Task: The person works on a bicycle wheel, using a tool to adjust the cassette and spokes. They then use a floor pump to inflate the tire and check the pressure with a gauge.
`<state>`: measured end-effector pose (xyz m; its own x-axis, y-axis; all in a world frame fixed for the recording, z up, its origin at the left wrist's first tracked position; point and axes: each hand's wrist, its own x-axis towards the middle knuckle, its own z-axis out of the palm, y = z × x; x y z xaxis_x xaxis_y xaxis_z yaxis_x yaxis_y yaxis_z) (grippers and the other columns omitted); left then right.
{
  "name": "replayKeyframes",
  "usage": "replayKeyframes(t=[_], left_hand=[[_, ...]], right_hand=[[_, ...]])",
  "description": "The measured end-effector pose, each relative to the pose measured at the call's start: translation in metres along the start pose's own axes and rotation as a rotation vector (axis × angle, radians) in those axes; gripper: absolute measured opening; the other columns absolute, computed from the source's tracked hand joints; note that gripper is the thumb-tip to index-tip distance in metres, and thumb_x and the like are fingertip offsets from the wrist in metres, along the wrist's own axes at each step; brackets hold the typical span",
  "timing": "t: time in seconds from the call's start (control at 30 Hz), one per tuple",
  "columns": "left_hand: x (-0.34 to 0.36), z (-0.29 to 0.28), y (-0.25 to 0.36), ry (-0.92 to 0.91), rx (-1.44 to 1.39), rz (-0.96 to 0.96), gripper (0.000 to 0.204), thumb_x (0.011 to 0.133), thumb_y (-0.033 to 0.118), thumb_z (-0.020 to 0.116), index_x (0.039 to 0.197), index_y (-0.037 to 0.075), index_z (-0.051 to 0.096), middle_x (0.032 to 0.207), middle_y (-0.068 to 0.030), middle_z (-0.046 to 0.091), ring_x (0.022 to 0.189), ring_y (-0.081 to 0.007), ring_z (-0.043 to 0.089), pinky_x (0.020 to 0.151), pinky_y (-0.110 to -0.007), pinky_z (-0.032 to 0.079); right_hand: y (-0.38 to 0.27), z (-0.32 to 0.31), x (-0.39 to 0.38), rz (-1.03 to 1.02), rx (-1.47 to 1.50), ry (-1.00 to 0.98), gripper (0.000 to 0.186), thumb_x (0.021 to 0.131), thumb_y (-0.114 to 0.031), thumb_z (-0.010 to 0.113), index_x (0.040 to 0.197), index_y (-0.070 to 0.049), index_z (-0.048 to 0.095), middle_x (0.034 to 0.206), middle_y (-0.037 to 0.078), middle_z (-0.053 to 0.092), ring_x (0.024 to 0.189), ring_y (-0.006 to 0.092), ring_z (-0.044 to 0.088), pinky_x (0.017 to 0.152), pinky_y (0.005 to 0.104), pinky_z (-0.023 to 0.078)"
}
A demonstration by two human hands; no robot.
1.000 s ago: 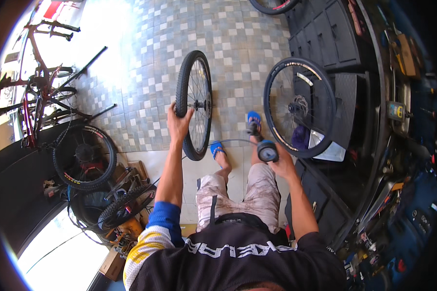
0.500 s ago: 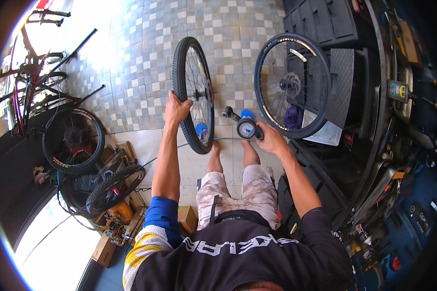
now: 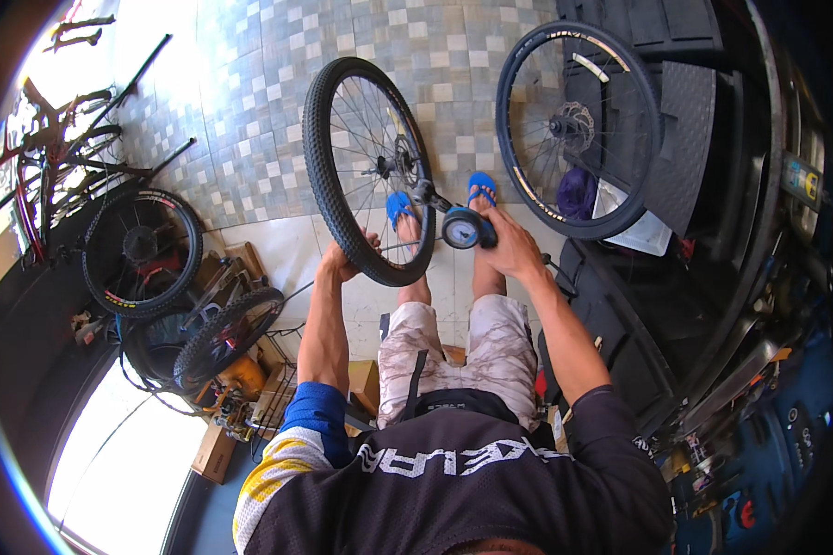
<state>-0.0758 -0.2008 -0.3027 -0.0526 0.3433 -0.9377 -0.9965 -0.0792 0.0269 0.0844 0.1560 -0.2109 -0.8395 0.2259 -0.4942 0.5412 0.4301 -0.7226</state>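
Beyond shirt lettering [image 3: 440, 462]: wheel [image 3: 382, 167], gauge [image 3: 461, 231].

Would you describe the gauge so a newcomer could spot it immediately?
Start at the pale shorts in the lower middle. Above them, the right grip holds the gauge. Small, round and dark-rimmed, it stands apart from the large spoked wheels on either side.

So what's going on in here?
A person's left hand holds a bike wheel by the near side of its tyre. Their right hand grips an air gauge close to the wheel's right edge; I can't tell whether it's attached. Another wheel is off to the right.
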Motion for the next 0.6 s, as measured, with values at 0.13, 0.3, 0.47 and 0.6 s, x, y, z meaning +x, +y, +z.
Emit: replayKeyframes(t=[0.13,0.3,0.47,0.6], left_hand=[[0.002,0.009,0.007,-0.105,0.292,-0.098,0.024,0.098,0.02,0.066,0.105,-0.003,0.069,0.095,-0.0116,0.074,0.087,-0.0225,0.072,0.083,-0.034,0.06],[0.004,0.036,-0.002,-0.259,0.263,-0.079,0.024,0.097,0.017,0.067,0.109,-0.004,0.069,0.104,-0.0119,0.074,0.096,-0.0185,0.07,0.093,-0.031,0.055],[0.011,0.073,-0.012,-0.274,0.03,-0.03,0.022,0.096,0.015,0.067,0.108,-0.003,0.071,0.109,-0.0141,0.074,0.099,-0.0215,0.07,0.095,-0.035,0.054],[0.036,0.059,-0.02,-0.261,0.082,0.003,0.024,0.101,0.026,0.067,0.122,0.014,0.066,0.109,0.0018,0.071,0.098,-0.0102,0.068,0.084,-0.027,0.057]], right_hand=[[-0.024,0.043,0.011,-0.045,0.136,0.044,0.048,0.078,-0.02,0.079,0.117,-0.004,0.057,0.113,0.02,0.065,0.112,0.0404,0.062,0.094,0.0469,0.05],[-0.044,0.095,0.013,0.144,0.409,-0.001,0.052,0.079,-0.03,0.084,0.114,-0.001,0.058,0.109,0.024,0.066,0.108,0.042,0.064,0.091,0.0457,0.051],[-0.019,0.126,0.015,0.173,0.416,0.072,0.064,0.076,-0.043,0.088,0.112,0.002,0.06,0.107,0.023,0.068,0.104,0.04,0.066,0.089,0.0443,0.052],[-0.024,0.112,0.02,0.146,0.515,0.047,0.076,0.071,-0.049,0.092,0.114,0.005,0.059,0.109,0.021,0.066,0.106,0.0359,0.066,0.091,0.0426,0.051]])
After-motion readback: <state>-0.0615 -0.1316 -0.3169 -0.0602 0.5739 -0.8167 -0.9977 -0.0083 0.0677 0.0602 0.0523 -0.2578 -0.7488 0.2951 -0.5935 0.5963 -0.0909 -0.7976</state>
